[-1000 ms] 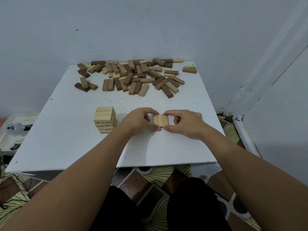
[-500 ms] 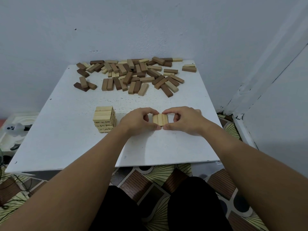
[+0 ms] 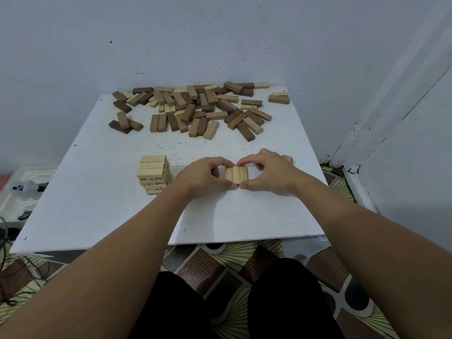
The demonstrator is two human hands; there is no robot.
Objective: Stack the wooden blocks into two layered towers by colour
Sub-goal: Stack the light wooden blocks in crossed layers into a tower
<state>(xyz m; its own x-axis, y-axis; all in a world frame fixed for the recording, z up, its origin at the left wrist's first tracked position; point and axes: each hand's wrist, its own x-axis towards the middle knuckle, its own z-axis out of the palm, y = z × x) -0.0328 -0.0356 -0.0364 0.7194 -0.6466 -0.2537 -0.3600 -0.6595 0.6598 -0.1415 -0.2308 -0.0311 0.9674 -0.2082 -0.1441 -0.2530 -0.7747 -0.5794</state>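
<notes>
This looks like a room in a home, with play set up at floor level. A low white board [image 3: 102, 196] sits in a corner against a plain painted wall [image 3: 220, 40], over patterned vinyl flooring [image 3: 215, 263] in brown and yellow fan shapes. At far left lie cables [image 3: 7, 238] and a small white toy [image 3: 23, 189]. Loose wooden game blocks [image 3: 195, 106] cover the board's far side.

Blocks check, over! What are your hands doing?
Left hand and right hand pinch a row of three pale blocks flat on the white table. Pale tower stands left. Loose pile behind. Nothing blocking.
</notes>
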